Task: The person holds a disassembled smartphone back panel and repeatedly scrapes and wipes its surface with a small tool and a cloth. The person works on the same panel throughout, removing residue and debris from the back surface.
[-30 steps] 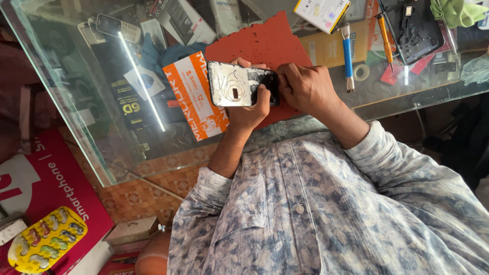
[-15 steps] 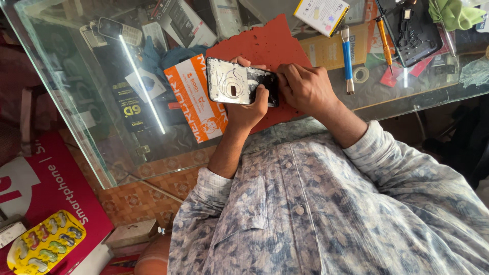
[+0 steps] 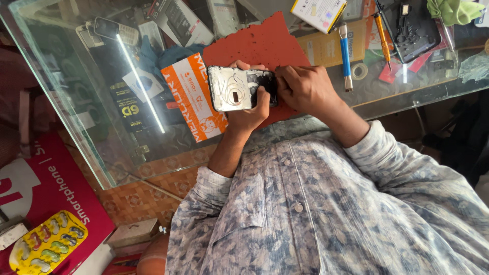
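Person seated at a glass counter (image 3: 76, 117), both hands up over a red mat (image 3: 265, 43). Left hand (image 3: 248, 113) wraps the opened phone (image 3: 239, 87) from below, thumb and fingers clamped on its edges, holding it just above the mat with its back facing the camera. Back cover already off: bare silver inner plate shows across most of the body, a darker section at the end nearest the right hand. Right hand (image 3: 300, 86) closed at that dark end, fingertips pinched against it; whether a tool or small part sits in the pinch cannot be told, fingers hide it. Judged from this: opening is done, work on the internals is under way, reassembly not yet started. Nearby on the counter, well apart from the hands: blue-handled tool (image 3: 346, 53), orange-handled screwdriver (image 3: 382, 36), small tape roll (image 3: 359, 71), black tray (image 3: 412, 28) with parts, green cloth (image 3: 453, 10). An orange and white box (image 3: 191, 94) lies under the glass just beside the phone. 1 yellow blister pack (image 3: 48, 249) sits low on a red box at the bottom left.
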